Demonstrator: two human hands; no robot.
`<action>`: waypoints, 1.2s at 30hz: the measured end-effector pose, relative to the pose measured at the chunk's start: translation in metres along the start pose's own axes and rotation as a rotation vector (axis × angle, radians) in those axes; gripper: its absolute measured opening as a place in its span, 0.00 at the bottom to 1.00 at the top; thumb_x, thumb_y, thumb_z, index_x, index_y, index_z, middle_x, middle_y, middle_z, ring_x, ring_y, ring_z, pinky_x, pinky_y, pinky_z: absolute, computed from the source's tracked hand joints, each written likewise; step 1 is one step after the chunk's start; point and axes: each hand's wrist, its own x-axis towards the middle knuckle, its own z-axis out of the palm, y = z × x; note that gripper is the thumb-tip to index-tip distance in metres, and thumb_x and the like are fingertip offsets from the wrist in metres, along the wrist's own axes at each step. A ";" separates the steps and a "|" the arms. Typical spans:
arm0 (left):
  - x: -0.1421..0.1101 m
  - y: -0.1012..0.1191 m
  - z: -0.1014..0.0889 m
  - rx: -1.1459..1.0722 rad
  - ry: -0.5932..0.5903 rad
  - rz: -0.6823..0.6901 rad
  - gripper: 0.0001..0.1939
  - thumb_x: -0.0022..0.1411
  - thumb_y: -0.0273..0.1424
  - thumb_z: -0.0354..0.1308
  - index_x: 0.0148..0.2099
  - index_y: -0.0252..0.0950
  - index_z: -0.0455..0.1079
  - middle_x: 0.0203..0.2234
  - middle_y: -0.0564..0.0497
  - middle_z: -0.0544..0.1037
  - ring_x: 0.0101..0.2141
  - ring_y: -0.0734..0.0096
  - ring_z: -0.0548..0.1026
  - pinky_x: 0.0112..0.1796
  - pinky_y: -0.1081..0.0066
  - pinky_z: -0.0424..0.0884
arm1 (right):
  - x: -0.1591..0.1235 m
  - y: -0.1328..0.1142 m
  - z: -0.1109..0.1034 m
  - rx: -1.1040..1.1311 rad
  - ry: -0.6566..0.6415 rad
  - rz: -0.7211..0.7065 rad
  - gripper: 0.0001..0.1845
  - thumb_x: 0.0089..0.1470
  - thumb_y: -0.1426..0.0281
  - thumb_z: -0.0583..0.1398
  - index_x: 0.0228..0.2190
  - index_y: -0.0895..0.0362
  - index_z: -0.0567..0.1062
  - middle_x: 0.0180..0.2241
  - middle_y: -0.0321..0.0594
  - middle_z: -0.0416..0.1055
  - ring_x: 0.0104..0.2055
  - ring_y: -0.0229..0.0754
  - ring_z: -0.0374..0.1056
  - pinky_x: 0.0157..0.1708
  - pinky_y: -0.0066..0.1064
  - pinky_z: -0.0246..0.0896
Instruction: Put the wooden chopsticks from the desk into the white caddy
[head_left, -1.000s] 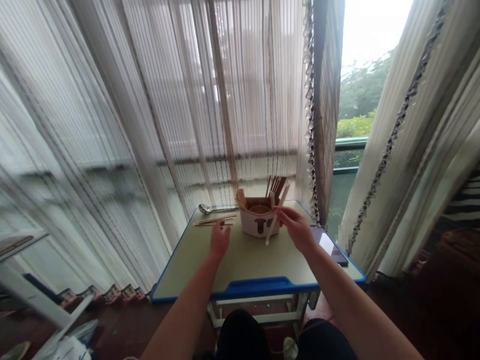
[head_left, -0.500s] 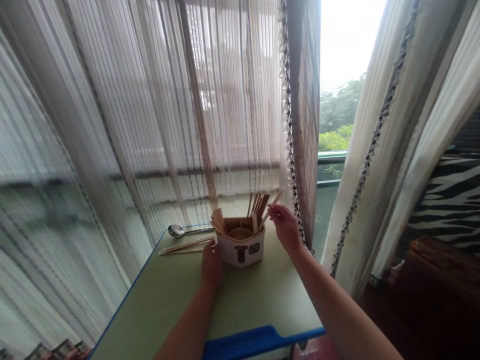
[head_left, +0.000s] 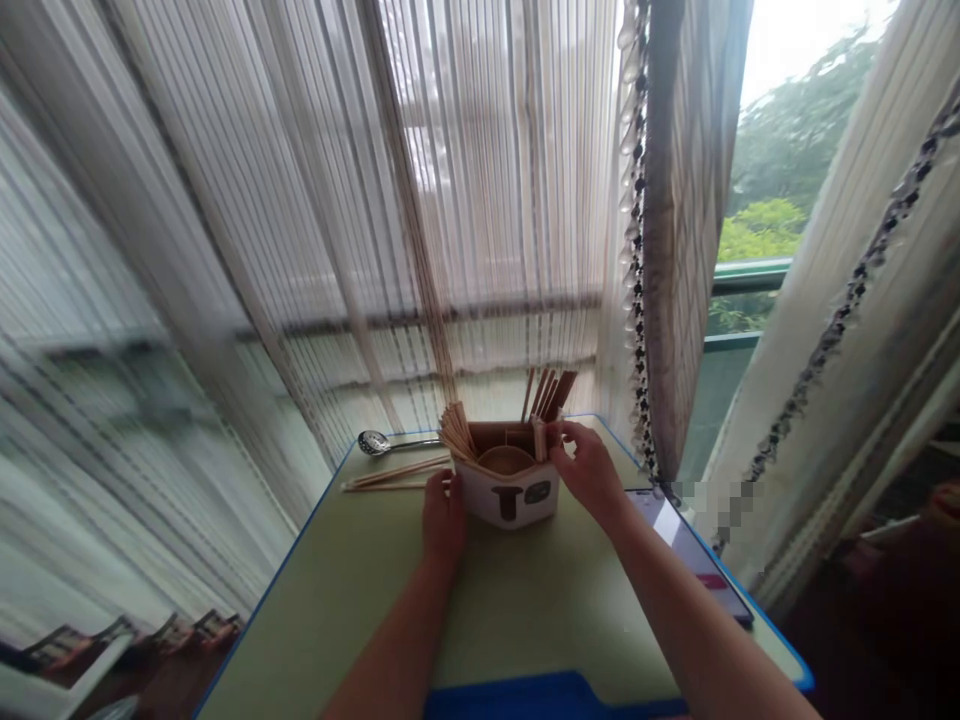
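A white and brown chopstick box [head_left: 517, 505] with a dark drawing on its front stands on the table. My left hand [head_left: 444, 515] grips its left wall with curled fingers. At the right rim, my right hand [head_left: 581, 455] has its fingertips pinched together beside a short pale upright piece [head_left: 540, 440]; what they hold is hidden. Pale wooden chopsticks [head_left: 456, 428] lean in the box's left part. Several darker chopsticks [head_left: 551, 395] stand at its back right. A round brown compartment [head_left: 506, 460] shows in the middle.
Left of the box, loose chopsticks [head_left: 394, 475] and a slotted metal spoon [head_left: 375, 443] lie on the green table [head_left: 352, 600]. A phone [head_left: 686, 550] lies near the right edge, beside my right forearm. Sheer curtains [head_left: 300, 200] hang close behind the table.
My right hand has moved down to the box's right rim; the pale stick it held above the rim no longer shows. My left hand stays on the box. The view has shifted, revealing the phone.
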 end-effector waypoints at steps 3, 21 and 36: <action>0.000 0.003 -0.001 0.010 -0.009 0.012 0.18 0.64 0.44 0.43 0.44 0.37 0.64 0.38 0.46 0.72 0.38 0.65 0.72 0.38 0.64 0.70 | -0.002 -0.007 -0.001 0.079 -0.035 0.007 0.20 0.42 0.75 0.55 0.40 0.55 0.72 0.39 0.39 0.73 0.43 0.44 0.66 0.43 0.36 0.61; 0.001 0.003 -0.002 0.024 -0.102 0.025 0.19 0.66 0.42 0.38 0.36 0.37 0.65 0.30 0.48 0.72 0.32 0.67 0.70 0.36 0.66 0.68 | -0.040 -0.021 0.011 -0.038 0.172 -0.209 0.26 0.51 0.70 0.55 0.53 0.57 0.63 0.50 0.49 0.67 0.54 0.49 0.60 0.54 0.46 0.55; -0.016 0.019 -0.045 0.797 -0.304 -0.022 0.26 0.59 0.37 0.50 0.55 0.25 0.62 0.54 0.30 0.65 0.59 0.47 0.56 0.55 0.56 0.54 | -0.123 0.004 0.057 -0.060 -0.056 -0.194 0.14 0.54 0.71 0.51 0.43 0.57 0.66 0.40 0.47 0.68 0.41 0.45 0.67 0.41 0.37 0.65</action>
